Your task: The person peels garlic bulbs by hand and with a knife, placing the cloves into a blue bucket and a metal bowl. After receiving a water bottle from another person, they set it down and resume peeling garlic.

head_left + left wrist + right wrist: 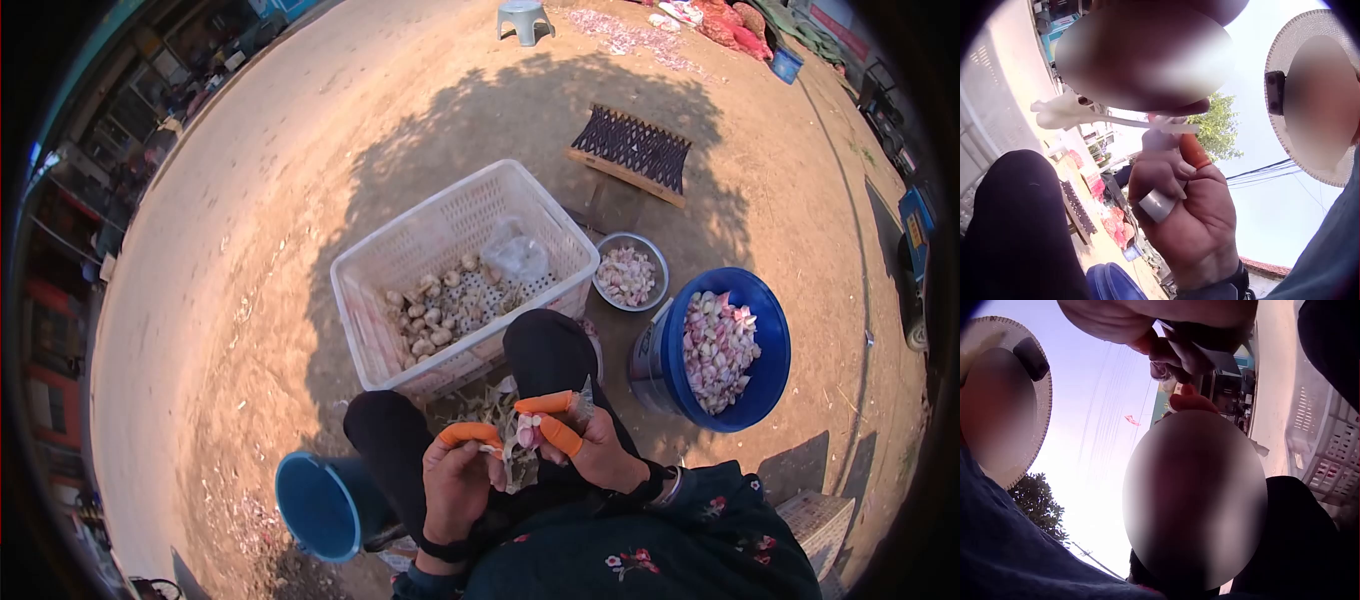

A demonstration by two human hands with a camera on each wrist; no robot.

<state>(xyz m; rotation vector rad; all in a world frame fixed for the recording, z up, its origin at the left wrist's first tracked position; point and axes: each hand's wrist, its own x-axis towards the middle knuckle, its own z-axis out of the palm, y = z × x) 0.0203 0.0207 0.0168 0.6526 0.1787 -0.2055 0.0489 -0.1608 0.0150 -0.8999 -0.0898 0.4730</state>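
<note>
In the head view, my right hand (pixel 608 458) holds a pinkish, partly peeled garlic bulb (pixel 529 431) between thumb and forefinger, both in orange finger covers. A grey, pointed, flat piece (pixel 584 402) juts out beside that forefinger. A silvery metal band (pixel 1157 206) wraps one of its fingers in the left wrist view. Close on the left, my left hand (pixel 460 490), its forefinger also covered in orange, pinches a whitish strip of garlic skin (pixel 1060 115) with a thin stalk. Loose dry skins (pixel 478 405) lie below, between the knees. Blur covers part of the hands in both wrist views.
Ahead is a white plastic crate (pixel 365 290) with whole garlic bulbs and a clear bag. To the right stand a metal bowl (pixel 661 285) and a blue bucket (pixel 768 375), both with peeled cloves. A blue bucket (pixel 318 505) stands left, a woven-top stool (pixel 632 150) beyond.
</note>
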